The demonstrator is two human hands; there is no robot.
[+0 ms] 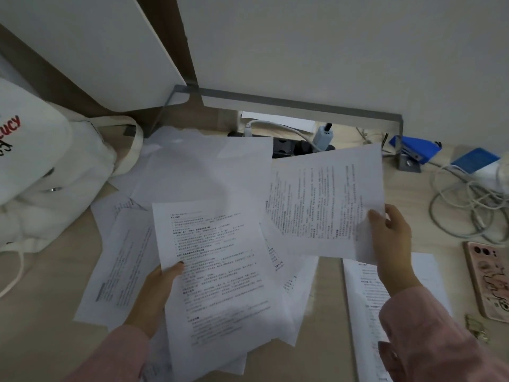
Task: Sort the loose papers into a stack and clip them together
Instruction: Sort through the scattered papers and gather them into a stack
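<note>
Left hand point(158, 288) pinches one printed sheet point(220, 274), right hand point(392, 232) pinches another sheet point(325, 199); thin one-corner grips, either could slip onto the loose papers point(192, 166).

Dim, flat light; soft blur; wide-angle edge warping.

papers point(192, 172) mid-desk, bag point(35, 172) left, phone point(487, 279) right

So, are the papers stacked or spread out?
Spread out: papers overlap askew on the desk; left hand and right hand hold sheets.
</note>
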